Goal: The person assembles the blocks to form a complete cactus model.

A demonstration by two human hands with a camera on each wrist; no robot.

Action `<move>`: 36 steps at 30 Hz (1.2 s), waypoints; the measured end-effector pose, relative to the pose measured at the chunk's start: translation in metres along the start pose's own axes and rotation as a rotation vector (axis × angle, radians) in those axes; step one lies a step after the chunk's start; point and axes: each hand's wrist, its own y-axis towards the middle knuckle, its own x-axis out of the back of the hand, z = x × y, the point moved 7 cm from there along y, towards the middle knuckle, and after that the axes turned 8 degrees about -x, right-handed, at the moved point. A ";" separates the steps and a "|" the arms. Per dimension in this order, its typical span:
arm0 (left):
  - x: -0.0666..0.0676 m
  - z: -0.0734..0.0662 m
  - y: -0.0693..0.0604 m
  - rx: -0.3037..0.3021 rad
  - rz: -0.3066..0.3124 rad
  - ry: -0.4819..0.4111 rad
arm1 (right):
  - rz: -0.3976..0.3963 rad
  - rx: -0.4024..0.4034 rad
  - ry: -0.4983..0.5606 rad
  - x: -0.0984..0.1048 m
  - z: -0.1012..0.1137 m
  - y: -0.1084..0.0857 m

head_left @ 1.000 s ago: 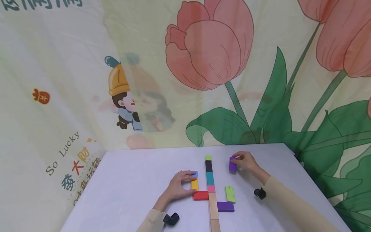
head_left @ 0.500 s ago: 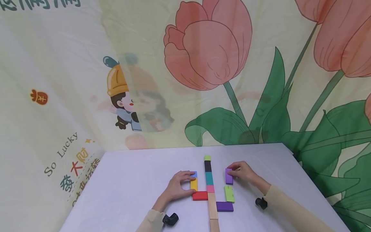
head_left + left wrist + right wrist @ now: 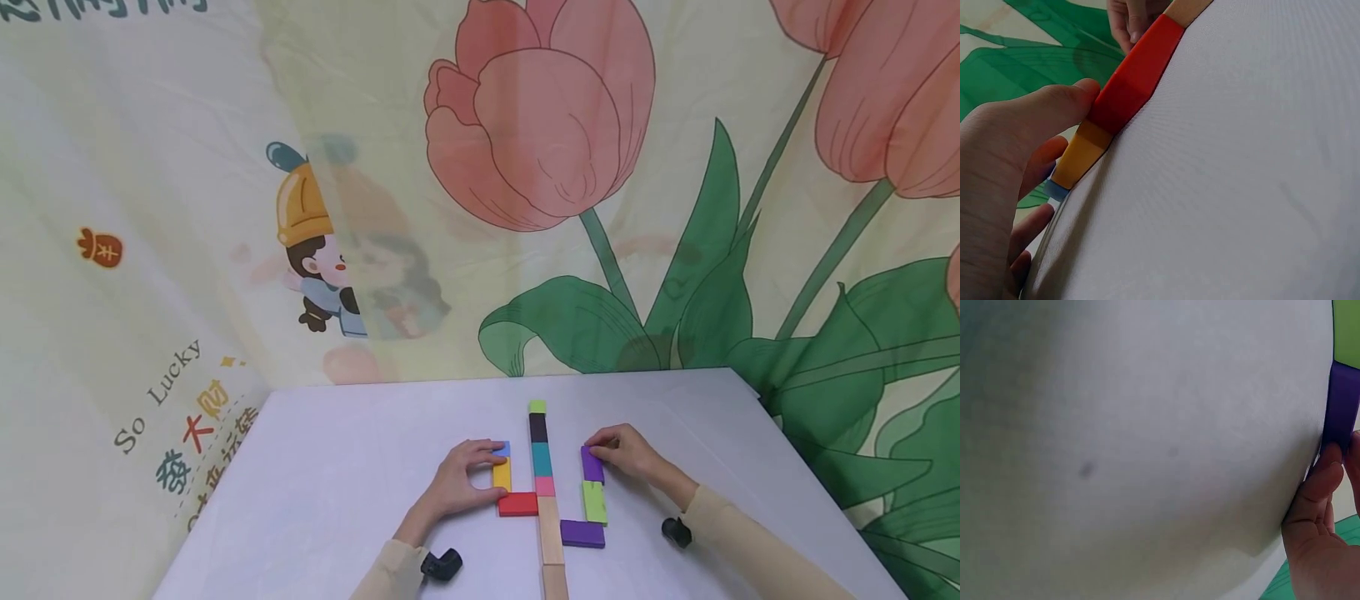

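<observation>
My right hand (image 3: 632, 450) pinches a purple block (image 3: 592, 465) by its far end. That block lies flat, its near end meeting a lime green block (image 3: 595, 502). In the right wrist view, thumb and finger grip the purple block (image 3: 1341, 406) below the green one. My left hand (image 3: 459, 479) curves around a yellow block (image 3: 502, 475) and a blue block (image 3: 502, 451), thumb at the corner of a red block (image 3: 518, 504). In the left wrist view, the thumb presses near the seam of the red block (image 3: 1129, 81) and yellow block (image 3: 1083, 155); fingers are partly hidden.
A central column runs toward me: a small green block (image 3: 537, 407), a black block (image 3: 538, 428), a teal block (image 3: 542, 459), a pink block (image 3: 544, 487) and wooden blocks (image 3: 551, 532). Another purple block (image 3: 582, 534) sticks out to the right on the white table (image 3: 337, 483).
My right hand has brought the purple block toward me and slightly left, from apart to against the lime green block. My left hand has stayed in place.
</observation>
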 end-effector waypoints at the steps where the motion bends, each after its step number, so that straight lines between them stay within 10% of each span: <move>1: 0.000 0.000 0.000 0.000 0.000 0.000 | 0.000 0.006 0.001 0.000 0.000 0.000; 8: -0.001 -0.001 0.001 0.010 0.003 -0.008 | 0.016 -0.001 -0.054 0.002 0.000 -0.002; 19: 0.002 -0.004 0.002 -0.001 -0.005 -0.008 | 0.184 0.093 -0.488 -0.009 0.021 -0.052; 36: 0.001 -0.003 0.000 0.013 0.003 -0.009 | 0.196 0.074 -0.525 -0.022 0.014 -0.056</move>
